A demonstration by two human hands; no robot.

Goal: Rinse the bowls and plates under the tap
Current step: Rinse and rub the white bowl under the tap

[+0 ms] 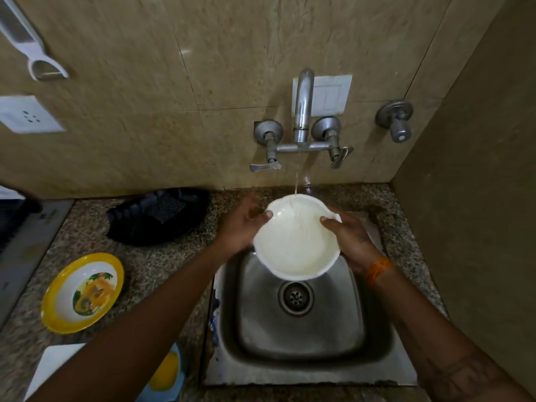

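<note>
— So, starting at the far left, what's on the worktop [162, 265]?

— A white square plate [55, 364] at the near edge, and beyond it a yellow-rimmed bowl [82, 293] with a printed pattern inside. A blue dish with a yellow centre [168, 372] shows partly from under the left forearm. Further back, against the wall, sits a black tray [156, 217] with a dark scrub pad in it.

— And the hands?

— The left hand [240, 224] has its grip closed on the left rim of a white bowl [295, 239], thumb hooked over the edge, fingers behind. The right hand [351, 236] pinches the opposite rim the same way (an orange thread band circles that wrist).

— Where is the bowl, exactly?

— Held in the air above the steel sink [374, 329], over its back edge, tilted with the open side towards the camera. The drain is visible below it.

— Is water running?

— Yes. A thin stream falls from the tap [303, 108] on the wall and lands inside the bowl near its far rim, spreading down the inner surface.

— Anything further right?

— One more valve knob [398, 120] on the wall, well apart from the tap.
</note>
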